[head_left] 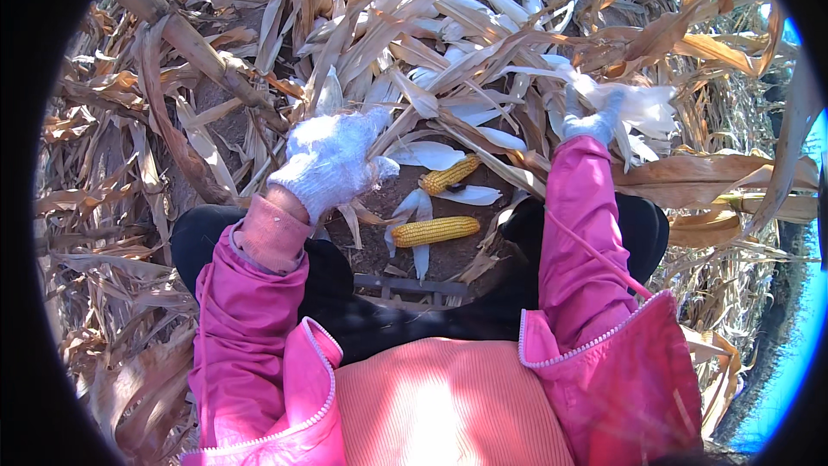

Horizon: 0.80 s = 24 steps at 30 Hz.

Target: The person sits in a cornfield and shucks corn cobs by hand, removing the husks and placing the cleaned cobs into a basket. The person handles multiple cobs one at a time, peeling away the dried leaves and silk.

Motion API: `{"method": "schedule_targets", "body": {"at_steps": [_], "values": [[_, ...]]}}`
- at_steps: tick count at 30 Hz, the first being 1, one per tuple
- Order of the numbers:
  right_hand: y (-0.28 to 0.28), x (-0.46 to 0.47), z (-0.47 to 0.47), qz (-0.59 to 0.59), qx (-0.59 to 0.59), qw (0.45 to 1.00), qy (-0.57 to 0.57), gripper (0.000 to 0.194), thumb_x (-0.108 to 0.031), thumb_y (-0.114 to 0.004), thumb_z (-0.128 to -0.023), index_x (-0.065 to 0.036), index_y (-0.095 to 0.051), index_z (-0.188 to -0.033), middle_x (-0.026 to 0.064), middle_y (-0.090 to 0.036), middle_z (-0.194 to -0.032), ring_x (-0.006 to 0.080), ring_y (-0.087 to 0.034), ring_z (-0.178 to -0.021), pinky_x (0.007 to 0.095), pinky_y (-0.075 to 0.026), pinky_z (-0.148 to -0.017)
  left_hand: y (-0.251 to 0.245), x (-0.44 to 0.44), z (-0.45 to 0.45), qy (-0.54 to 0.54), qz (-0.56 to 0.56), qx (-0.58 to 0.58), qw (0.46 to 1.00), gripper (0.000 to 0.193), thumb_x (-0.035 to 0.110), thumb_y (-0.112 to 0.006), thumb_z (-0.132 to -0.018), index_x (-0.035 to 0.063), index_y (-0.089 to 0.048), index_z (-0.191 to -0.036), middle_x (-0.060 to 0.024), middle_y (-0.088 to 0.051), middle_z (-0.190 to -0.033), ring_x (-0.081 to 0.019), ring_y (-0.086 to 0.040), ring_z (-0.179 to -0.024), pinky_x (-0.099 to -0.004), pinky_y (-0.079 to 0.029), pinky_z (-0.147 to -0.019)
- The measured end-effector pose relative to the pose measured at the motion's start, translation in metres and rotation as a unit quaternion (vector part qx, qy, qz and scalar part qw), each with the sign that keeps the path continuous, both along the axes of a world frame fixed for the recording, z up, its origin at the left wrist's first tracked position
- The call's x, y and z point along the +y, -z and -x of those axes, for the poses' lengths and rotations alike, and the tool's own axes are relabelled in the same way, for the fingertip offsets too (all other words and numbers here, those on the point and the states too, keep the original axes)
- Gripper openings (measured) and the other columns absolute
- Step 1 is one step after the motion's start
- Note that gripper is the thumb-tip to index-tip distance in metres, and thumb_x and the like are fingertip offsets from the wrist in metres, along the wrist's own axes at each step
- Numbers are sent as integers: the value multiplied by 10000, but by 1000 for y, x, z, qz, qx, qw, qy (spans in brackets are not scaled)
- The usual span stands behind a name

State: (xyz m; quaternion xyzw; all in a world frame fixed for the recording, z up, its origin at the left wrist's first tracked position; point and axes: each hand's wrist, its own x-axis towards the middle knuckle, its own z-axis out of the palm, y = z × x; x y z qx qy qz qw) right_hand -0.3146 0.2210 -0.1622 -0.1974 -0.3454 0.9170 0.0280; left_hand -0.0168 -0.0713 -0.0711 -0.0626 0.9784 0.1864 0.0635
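Note:
Two husked yellow corn ears lie on the soil between my knees: the lower corn ear (435, 232) rests across pale husk strips, and the upper corn ear (450, 174) lies tilted beside white husk leaves (427, 155). My left hand (336, 158), in a white knitted glove, is held to the left of the ears with its thumb apart; nothing shows in it. Out at the upper right, my right hand (592, 118), in a pale glove, has its fingers at a pale corn husk (640, 103), which is blurred. Whether the fingers are closed on the husk is unclear.
Dry corn leaves and stalks cover the ground all around. A thick dry corn stalk (194, 45) slants across the upper left. Long brown leaves (718, 178) lie right of my right sleeve. A dark slatted frame (411, 288) shows low between my legs.

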Motion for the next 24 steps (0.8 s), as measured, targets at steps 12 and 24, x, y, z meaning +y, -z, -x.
{"method": "schedule_targets", "body": {"at_steps": [12,24], "values": [[103,-41,-54,-820,131,395,-393,317,-197,-696,-912,-163,-730,-1225,141,-762,-1049,333,-730,-994,443,-576,-903,-2,-10,2,-21,-15,61,998,557,352,-831,-801,113,-640,-1267,-146,-710,-908,-383,-704,-891,-478,-545,-750],[141,-25,-40,-849,78,185,-488,450,-262,-736,-842,-128,-647,-1262,189,-647,-1323,389,-629,-1251,505,-507,-1034,0,-2,12,-4,37,42,998,605,363,-813,-813,112,-621,-1329,-136,-692,-907,-379,-696,-858,-494,-543,-731]]}}
